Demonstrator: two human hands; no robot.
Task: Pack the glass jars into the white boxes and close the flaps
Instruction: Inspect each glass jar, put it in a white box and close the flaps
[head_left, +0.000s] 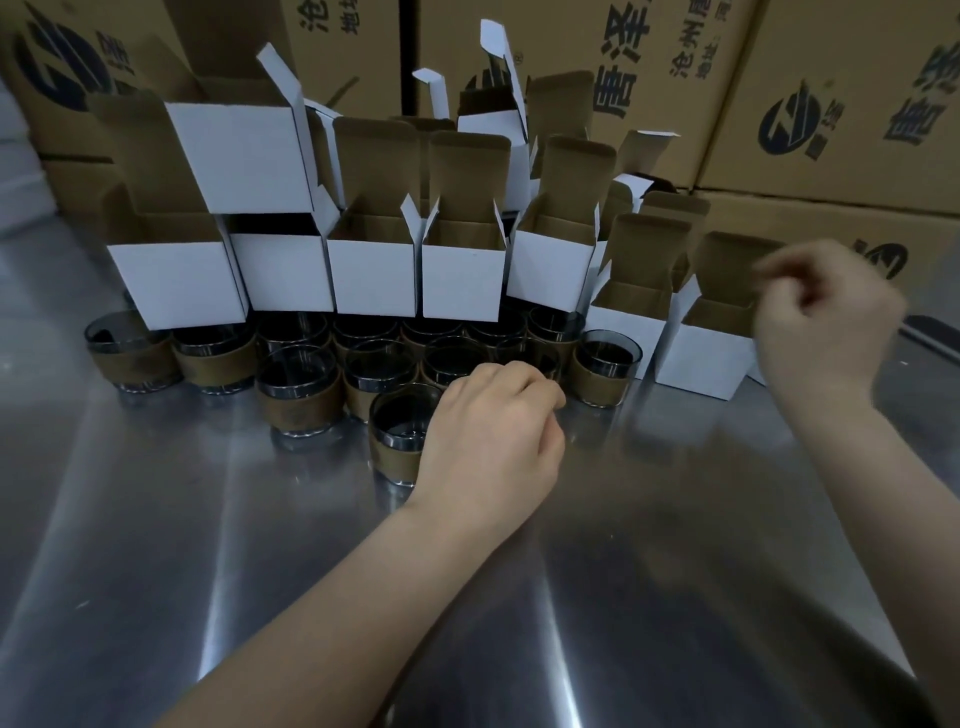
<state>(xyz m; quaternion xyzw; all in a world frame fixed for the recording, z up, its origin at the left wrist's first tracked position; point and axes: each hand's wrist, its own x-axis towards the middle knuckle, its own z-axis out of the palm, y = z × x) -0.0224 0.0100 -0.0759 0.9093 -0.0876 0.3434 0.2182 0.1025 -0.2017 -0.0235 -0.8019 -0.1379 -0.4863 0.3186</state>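
Several dark glass jars with brown sleeves (298, 395) stand grouped on the steel table (156, 519). Behind them stands a row of open white boxes (371, 278) with their brown-lined flaps up. My left hand (493, 436) hovers with curled fingers just right of the nearest jar (397, 431); it hides that jar's right side and grips nothing. My right hand (821, 322) is motion-blurred, fingers curled, over the right edge of the open white box at far right (704, 353). Nothing shows in it. Another open box (626, 322) stands beside a lone jar (605, 366).
More open white boxes are stacked in a second tier (244, 150) at the back. Large brown printed cartons (779, 104) wall off the rear and right. The near half of the steel table is bare, reflective metal.
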